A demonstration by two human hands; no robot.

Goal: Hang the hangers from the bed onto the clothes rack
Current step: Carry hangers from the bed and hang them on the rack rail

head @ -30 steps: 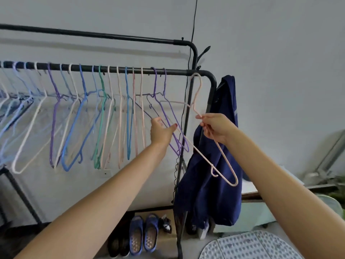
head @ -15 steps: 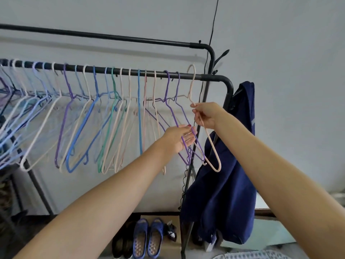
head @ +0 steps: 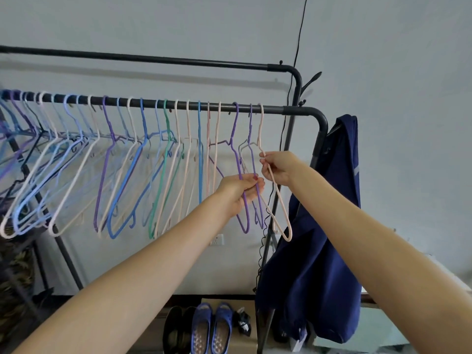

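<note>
From the head camera, the clothes rack's lower rail [head: 301, 110] runs from the left edge to right of centre, carrying a long row of thin hangers in white, blue, purple, green and pink. At the right end of that row hangs the pale pink hanger [head: 279, 200], its hook over the rail just left of the grey joint sleeve. One second ago this hanger's hook sat at the rail's bend with the body swung out toward the lower right; half a second ago it was further left on the rail; now it hangs closer to its neighbours and more nearly straight down.

The right hand [head: 279, 167], right of centre, pinches the pink hanger's shoulder wire between thumb and curled fingers, just below the neck. The left hand [head: 241, 191], at centre and lower than the right, has its fingers curled round the wires of the two purple hangers [head: 244, 213] beside the pink one (a second ago it only reached toward them with fingers apart). The two hands are near each other but apart.

A second black rail [head: 153, 58] crosses the upper part of the frame. A dark blue garment [head: 319, 251] hangs off the rack's right post, at right of centre. Along the bottom edge stand blue slippers [head: 210, 328] and black shoes [head: 176, 330] on the floor. A black cord [head: 300, 29] runs down the grey wall at upper centre.
</note>
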